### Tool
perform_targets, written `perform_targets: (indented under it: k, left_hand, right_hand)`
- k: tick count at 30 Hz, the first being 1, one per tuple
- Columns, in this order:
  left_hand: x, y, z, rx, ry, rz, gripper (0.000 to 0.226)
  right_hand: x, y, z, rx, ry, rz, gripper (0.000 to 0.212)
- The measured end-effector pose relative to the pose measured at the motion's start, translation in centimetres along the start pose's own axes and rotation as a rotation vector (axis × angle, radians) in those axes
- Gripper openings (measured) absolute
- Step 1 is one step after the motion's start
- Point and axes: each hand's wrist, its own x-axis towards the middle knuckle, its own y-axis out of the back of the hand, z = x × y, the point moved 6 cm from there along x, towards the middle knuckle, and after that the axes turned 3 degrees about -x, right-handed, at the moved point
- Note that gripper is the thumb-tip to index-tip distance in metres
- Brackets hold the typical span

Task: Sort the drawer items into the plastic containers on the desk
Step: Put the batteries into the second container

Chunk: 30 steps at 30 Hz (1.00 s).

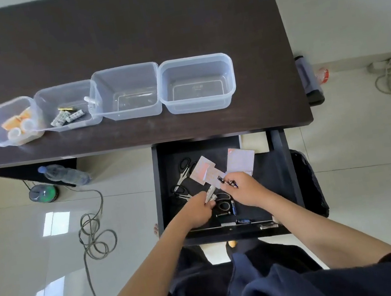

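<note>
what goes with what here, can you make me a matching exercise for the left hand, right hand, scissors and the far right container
Things:
1. left hand
2. right hand
3. scissors
4. far right container

States:
A. empty, on the desk
B. lying in the open drawer, untouched
C. fingers pinch a dark pen-like item
D. fingers grip a small white item

Pairs: 1-D, 2-C, 3-B, 4-A
</note>
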Motion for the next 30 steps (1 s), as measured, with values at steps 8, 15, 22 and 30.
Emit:
perform_targets:
  k: [8,15,22,30]
  left_hand:
    - [-3.6,14.0,-0.5,-0.118,-0.093,0.290,0.017]
    - [-7.1,28.8,-3.5,-0.235,-0.211,0.561,0.014]
    - [-6.4,39.9,-6.3,-0.092,-0.229,0.647,0.016]
    - [-3.1,44.0,-8.7,0.070,-0.151,0.542,0.015]
  right_hand:
    - [4.0,0.0,-14.3,0.155,0.170,0.119,0.020]
    - [8.7,-2.2,-28.4,0.365,0.273,0.113,0.026]
    - [16.0,-4.4,-37.9,0.490,0.257,0.289,0.025]
    - [22.8,-6.9,-40.3,0.278,0.189,0.430,0.020]
